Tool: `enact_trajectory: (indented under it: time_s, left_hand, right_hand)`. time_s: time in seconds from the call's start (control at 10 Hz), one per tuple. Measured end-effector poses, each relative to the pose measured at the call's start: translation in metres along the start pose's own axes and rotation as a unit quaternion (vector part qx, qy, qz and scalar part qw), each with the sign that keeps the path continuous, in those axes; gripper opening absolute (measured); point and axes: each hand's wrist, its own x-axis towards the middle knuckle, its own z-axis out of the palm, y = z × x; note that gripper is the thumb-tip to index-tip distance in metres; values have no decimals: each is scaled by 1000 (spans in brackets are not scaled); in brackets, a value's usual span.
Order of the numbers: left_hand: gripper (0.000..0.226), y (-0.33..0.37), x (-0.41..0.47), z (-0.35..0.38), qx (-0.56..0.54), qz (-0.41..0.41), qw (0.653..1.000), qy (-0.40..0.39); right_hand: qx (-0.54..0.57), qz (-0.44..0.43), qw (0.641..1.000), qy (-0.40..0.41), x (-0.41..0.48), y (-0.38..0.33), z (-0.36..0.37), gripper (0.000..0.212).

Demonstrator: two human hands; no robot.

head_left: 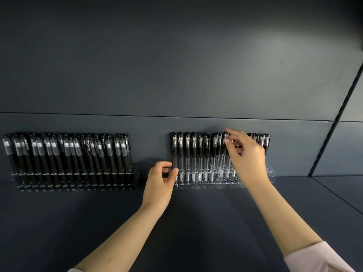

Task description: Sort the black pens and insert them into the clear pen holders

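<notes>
Two clear holders stand on the dark counter [196, 222], backs near the wall [176, 65].

The left holder [135, 170] is packed with black-barrelled pens [68, 154] and nobody touches it.

The right holder [272, 172] carries clear-barrelled black pens [187, 152], with a few front holes free.

The right hand [247, 154] is above the middle of that row. Its fingers [233, 132] are narrow, pinching the cap end of one pen [222, 156]. This pen leans, its lower tip down among the holes. A grip this high probably lets the tip be steered into a hole.

The left hand [159, 179] is at the right holder's near-left end, thumb and curled fingers [166, 164] clasping the end wall, likely bracing the light acrylic against sliding.

Judgement: insertion is mid-step and the pen is not yet upright.
</notes>
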Motion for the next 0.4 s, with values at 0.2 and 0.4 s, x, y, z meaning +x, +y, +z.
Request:
enact_trajectory:
  time_s: [0.2, 0.4]
  left_hand:
    - [26, 0, 0, 0, -2, 2, 1000, -3]
    - [27, 0, 0, 0, -7, 5, 1000, 4]
  right_hand:
    - [-58, -27, 996, -59, -6, 11, 14, 44]
    - [8, 34, 999, -38, -10, 11, 12, 45]
